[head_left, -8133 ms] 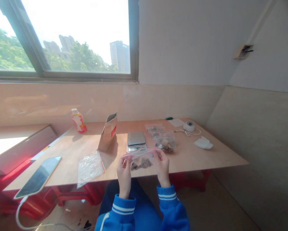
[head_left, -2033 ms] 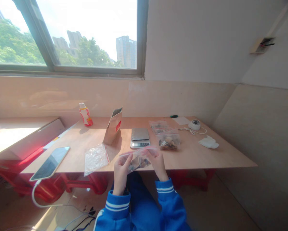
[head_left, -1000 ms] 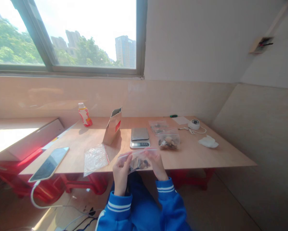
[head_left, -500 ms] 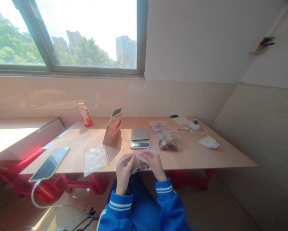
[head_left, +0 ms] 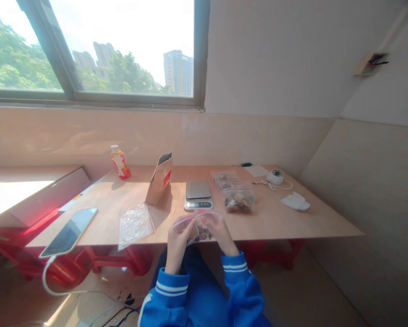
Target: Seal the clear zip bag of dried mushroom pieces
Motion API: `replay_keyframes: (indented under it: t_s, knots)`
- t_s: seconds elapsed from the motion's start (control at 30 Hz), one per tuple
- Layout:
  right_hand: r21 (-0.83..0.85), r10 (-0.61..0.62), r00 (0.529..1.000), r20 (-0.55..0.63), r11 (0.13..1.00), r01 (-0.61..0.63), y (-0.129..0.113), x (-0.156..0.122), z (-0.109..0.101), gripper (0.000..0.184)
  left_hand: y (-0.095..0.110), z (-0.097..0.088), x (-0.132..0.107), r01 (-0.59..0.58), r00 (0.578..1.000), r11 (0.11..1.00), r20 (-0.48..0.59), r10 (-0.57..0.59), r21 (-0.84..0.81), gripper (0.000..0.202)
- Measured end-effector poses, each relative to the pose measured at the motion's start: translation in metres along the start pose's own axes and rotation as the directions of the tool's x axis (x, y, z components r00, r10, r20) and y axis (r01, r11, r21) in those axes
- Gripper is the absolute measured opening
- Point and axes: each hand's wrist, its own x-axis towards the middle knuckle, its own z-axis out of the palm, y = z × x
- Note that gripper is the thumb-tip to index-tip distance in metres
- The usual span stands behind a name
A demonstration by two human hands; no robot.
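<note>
Between my hands, at the table's front edge, is a clear zip bag [head_left: 200, 233] with a red-edged top and brown and dark pieces inside. My left hand [head_left: 177, 238] pinches its top edge on the left, thumb on the near side. On the right, my right hand [head_left: 219, 230] grips the same edge with curled fingers. Just beyond the bag stands a kitchen scale [head_left: 198, 195] with a bare metal plate. To its right lies another filled zip bag [head_left: 239, 198], with smaller filled bags [head_left: 223, 178] behind it.
Left of the scale stands a brown paper pouch [head_left: 159, 179]; nearer lie clear plastic bags [head_left: 136, 225]. A phone [head_left: 69, 232] with a cable overhangs the front edge. Farther off are a bottle [head_left: 120, 162], a white round device [head_left: 275, 176], a tissue [head_left: 296, 201] and a green-handled tool [head_left: 246, 164].
My left hand has shifted slightly right along the bag's top edge, closer to my right hand. Both hands still hold the bag.
</note>
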Motion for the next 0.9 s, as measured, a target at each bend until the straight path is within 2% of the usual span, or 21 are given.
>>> replay_keyframes:
  t_s: [0.17, 0.37, 0.67, 0.9]
  knots:
    - [-0.008, 0.052, 0.995, -0.080, 0.999, -0.053, 0.000, -0.001, 0.004, 0.028, 0.000, 0.004, -0.002, -0.007, 0.999, 1.000, -0.033, 0.008, 0.029, 0.027]
    - [0.023, 0.018, 0.995, -0.097, 1.000, -0.016, -0.001, -0.001, 0.007, 0.023, -0.003, 0.007, -0.004, -0.003, 0.997, 0.997, -0.080, 0.010, 0.082, 0.028]
    - [-0.048, -0.077, 0.973, -0.216, 0.997, 0.068, -0.003, -0.004, 0.024, 0.022, 0.002, 0.016, -0.004, -0.001, 0.974, 0.994, -0.225, 0.025, 0.107, 0.027]
    - [-0.040, -0.081, 0.983, -0.166, 0.996, 0.075, -0.001, -0.001, 0.020, 0.022, 0.002, 0.005, 0.000, 0.029, 0.994, 0.997, -0.109, -0.021, 0.074, 0.032]
